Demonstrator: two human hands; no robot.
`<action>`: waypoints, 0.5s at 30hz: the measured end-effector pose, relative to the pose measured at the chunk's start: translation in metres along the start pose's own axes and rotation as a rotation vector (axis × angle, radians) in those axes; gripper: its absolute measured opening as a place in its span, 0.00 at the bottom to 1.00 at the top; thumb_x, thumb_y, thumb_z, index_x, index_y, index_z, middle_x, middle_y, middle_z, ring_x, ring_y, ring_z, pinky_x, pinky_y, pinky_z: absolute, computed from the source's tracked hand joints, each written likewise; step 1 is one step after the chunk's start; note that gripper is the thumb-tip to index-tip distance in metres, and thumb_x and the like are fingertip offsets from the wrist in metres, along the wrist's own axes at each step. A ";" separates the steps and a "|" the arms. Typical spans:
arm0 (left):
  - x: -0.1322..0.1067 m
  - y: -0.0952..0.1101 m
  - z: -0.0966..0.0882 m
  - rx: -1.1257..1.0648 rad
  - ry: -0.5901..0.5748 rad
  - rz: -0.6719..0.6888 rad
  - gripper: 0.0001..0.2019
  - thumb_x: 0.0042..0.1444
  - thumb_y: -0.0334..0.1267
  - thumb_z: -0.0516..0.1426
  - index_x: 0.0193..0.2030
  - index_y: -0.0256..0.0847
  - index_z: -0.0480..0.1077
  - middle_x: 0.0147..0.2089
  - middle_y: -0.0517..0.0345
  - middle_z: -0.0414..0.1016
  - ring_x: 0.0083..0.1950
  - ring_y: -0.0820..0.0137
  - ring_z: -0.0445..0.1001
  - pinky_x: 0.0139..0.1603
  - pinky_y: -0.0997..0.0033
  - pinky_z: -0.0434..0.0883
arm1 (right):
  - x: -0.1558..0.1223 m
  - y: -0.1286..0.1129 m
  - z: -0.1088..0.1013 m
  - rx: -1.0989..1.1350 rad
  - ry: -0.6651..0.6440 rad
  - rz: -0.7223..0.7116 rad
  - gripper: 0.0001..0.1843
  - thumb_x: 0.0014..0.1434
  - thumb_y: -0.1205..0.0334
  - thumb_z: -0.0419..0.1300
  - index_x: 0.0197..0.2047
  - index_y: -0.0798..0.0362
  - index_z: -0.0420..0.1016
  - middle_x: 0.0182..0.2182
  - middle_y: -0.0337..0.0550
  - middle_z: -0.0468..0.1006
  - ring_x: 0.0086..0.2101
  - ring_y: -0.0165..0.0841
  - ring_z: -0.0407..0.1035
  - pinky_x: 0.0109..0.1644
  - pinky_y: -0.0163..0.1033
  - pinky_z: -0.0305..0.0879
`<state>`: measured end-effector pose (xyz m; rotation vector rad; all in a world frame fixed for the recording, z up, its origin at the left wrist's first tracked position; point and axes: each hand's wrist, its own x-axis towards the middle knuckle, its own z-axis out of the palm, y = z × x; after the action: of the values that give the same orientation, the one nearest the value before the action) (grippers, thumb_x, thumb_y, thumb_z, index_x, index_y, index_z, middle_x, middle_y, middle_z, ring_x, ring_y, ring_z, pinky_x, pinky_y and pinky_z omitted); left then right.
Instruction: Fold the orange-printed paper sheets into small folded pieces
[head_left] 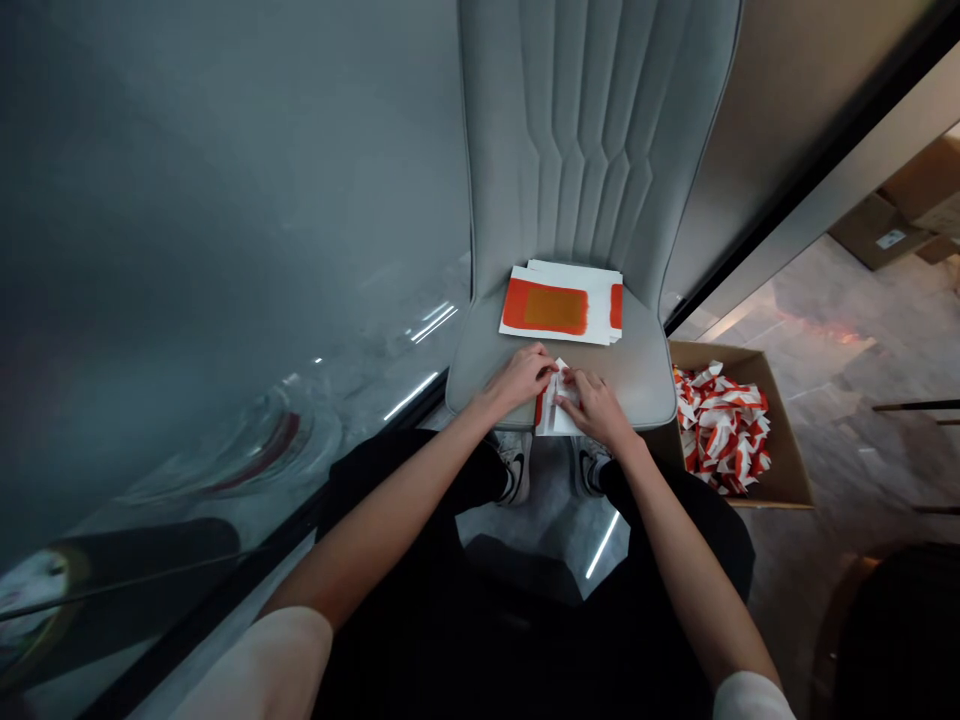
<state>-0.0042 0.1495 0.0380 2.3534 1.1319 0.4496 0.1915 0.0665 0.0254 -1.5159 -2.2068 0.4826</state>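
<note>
Near the front edge of the grey chair seat [480, 365], a white and red sheet of paper [555, 420] lies partly folded under my fingers. My left hand [523, 377] grips its upper left side with bent fingers. On its right side, my right hand [596, 402] presses with thumb and fingers closed on the paper. Parts of the sheet are hidden beneath both hands. Just beyond them, a small stack of flat sheets [559, 305], white with red and orange printing, rests on the seat against the backrest.
Right of the chair stands an open cardboard box [787, 470] holding many folded red and white paper pieces [724, 430]. A glossy grey panel [262, 200] rises on the left. More cardboard boxes [877, 235] are at the far right. My shoes [516, 468] are below the seat.
</note>
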 end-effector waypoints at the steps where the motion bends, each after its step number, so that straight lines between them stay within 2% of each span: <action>1: -0.001 0.000 -0.001 0.002 -0.015 0.028 0.12 0.65 0.32 0.56 0.47 0.41 0.82 0.46 0.50 0.74 0.47 0.62 0.75 0.54 0.62 0.72 | 0.002 0.000 -0.002 -0.012 -0.001 0.003 0.20 0.73 0.52 0.58 0.61 0.54 0.68 0.57 0.55 0.78 0.57 0.45 0.69 0.60 0.49 0.62; 4: -0.005 -0.003 -0.003 0.034 -0.052 0.102 0.13 0.65 0.32 0.55 0.48 0.41 0.82 0.48 0.49 0.75 0.52 0.60 0.73 0.58 0.59 0.71 | 0.009 0.000 -0.006 -0.066 -0.014 -0.001 0.21 0.73 0.51 0.57 0.62 0.54 0.70 0.56 0.55 0.78 0.56 0.47 0.69 0.58 0.50 0.62; 10: -0.009 -0.007 -0.006 0.117 -0.071 0.122 0.15 0.66 0.31 0.53 0.50 0.42 0.82 0.50 0.47 0.76 0.56 0.56 0.70 0.61 0.54 0.68 | 0.022 0.002 -0.006 -0.195 -0.055 -0.048 0.24 0.73 0.51 0.56 0.67 0.52 0.70 0.61 0.56 0.74 0.56 0.50 0.66 0.57 0.53 0.64; 13: -0.010 -0.006 -0.004 0.106 -0.040 0.096 0.14 0.65 0.32 0.54 0.48 0.43 0.82 0.49 0.46 0.76 0.57 0.54 0.68 0.62 0.50 0.66 | 0.029 0.006 -0.004 -0.203 -0.061 -0.086 0.21 0.74 0.52 0.55 0.64 0.50 0.74 0.66 0.54 0.69 0.58 0.51 0.65 0.59 0.55 0.64; 15: -0.011 -0.005 -0.002 0.088 -0.022 0.067 0.14 0.66 0.32 0.54 0.47 0.43 0.82 0.49 0.46 0.76 0.57 0.54 0.68 0.62 0.50 0.66 | 0.037 0.011 -0.003 -0.149 -0.064 -0.102 0.17 0.74 0.55 0.54 0.60 0.49 0.77 0.66 0.52 0.70 0.58 0.49 0.66 0.60 0.55 0.64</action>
<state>-0.0153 0.1442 0.0359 2.4729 1.0854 0.4035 0.1898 0.1050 0.0280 -1.4704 -2.4033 0.3460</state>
